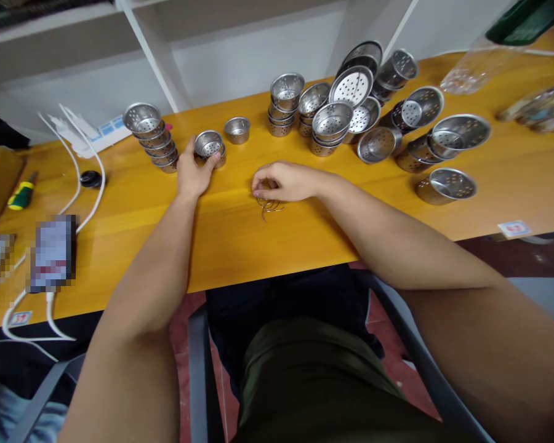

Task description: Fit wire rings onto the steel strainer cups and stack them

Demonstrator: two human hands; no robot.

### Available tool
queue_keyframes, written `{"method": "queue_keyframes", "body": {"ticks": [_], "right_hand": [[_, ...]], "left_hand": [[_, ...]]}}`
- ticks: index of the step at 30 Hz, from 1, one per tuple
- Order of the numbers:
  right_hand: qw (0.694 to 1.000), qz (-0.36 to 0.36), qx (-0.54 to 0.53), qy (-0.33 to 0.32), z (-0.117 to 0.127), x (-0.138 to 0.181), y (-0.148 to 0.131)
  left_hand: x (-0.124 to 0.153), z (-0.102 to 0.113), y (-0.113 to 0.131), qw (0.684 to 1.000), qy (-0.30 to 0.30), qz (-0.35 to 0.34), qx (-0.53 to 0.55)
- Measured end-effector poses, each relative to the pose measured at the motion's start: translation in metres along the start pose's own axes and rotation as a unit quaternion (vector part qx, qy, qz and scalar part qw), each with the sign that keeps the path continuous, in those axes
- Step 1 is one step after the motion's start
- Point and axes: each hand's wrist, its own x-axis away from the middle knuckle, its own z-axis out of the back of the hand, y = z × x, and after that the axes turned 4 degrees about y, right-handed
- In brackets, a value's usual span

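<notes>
My left hand [194, 170] grips a small perforated steel strainer cup [208, 146] that stands on the yellow wooden table [258, 240], thumb and fingers around its sides. My right hand [284, 181] rests on the table a little to the right, fingers curled down onto a small bunch of thin wire handles [268, 206]. A leaning stack of the same cups [154, 136] stands just left of the held cup. One single cup [237, 129] sits just behind it.
Several stacks and loose strainer cups [351, 114] crowd the back right of the table. A white power strip [90, 132] with cables, a black round object [91, 179], a screwdriver [22, 194] and a blurred phone [53, 252] lie at left. A plastic bag [471, 71] sits far right.
</notes>
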Motion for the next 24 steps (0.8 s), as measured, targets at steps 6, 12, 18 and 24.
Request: {"method": "queue_keyframes", "body": {"ticks": [6, 12, 18, 24], "right_hand": [[1.0, 0.001, -0.003, 0.014, 0.001, 0.0, 0.001], [0.993, -0.008, 0.026, 0.116, -0.002, -0.003, 0.007], [0.961, -0.042, 0.132, 0.238, -0.002, -0.042, 0.037], [0.961, -0.067, 0.191, 0.188, -0.001, -0.102, 0.059]], "left_hand": [[-0.006, -0.001, -0.006, 1.0, 0.002, 0.009, -0.022], [-0.007, -0.006, -0.015, 1.0, 0.0, 0.007, -0.021], [0.006, -0.011, -0.01, 1.0, -0.007, -0.023, -0.009], [0.018, -0.008, 0.013, 0.992, -0.01, -0.125, 0.007]]}}
